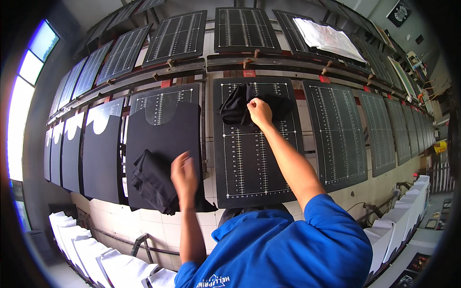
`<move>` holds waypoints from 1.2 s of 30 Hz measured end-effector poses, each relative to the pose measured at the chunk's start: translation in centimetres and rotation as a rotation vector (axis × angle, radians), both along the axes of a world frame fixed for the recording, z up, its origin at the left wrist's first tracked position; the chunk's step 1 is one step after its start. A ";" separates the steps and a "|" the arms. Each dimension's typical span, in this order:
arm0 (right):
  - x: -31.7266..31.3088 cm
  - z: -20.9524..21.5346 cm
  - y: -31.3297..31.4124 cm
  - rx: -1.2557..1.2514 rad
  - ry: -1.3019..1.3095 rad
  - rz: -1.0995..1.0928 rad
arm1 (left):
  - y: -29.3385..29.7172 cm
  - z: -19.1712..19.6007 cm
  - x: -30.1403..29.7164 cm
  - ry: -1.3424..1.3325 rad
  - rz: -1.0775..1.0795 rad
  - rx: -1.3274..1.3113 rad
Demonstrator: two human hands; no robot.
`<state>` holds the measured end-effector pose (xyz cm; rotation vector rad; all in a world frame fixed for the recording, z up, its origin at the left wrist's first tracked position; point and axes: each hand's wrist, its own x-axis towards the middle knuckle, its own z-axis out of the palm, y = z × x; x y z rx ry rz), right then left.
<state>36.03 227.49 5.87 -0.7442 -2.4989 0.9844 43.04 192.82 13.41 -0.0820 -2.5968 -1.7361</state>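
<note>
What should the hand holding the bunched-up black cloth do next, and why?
Probably pull the crumpled black cloth down and spread it flat. The right hand grips it bunched at the top of the ruled black board, which shows bare below, while the left hand rests by the folded black cloth pile.

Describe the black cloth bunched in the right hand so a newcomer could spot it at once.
Start at the long row of black ruled boards on the tiled table. The centre board lies bare straight ahead, white scale lines showing. At its far end the right hand grips the bunched black garment; unlike the flat shirts dressed on the boards to its left, it is crumpled in a heap.
</note>
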 end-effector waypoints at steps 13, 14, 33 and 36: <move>10.4 16.3 1.4 -0.448 0.490 0.023 | 18.7 3.3 -3.7 0.174 -0.206 0.415; 10.9 17.3 2.8 -0.484 0.560 0.073 | 18.6 6.0 -3.3 0.096 -0.235 0.511; 30.6 54.0 13.7 0.621 0.574 -0.278 | 3.0 45.8 -2.7 1.045 -0.163 -0.267; 24.7 57.2 19.0 0.455 0.431 0.083 | 6.9 45.2 -11.1 1.178 -0.343 -0.171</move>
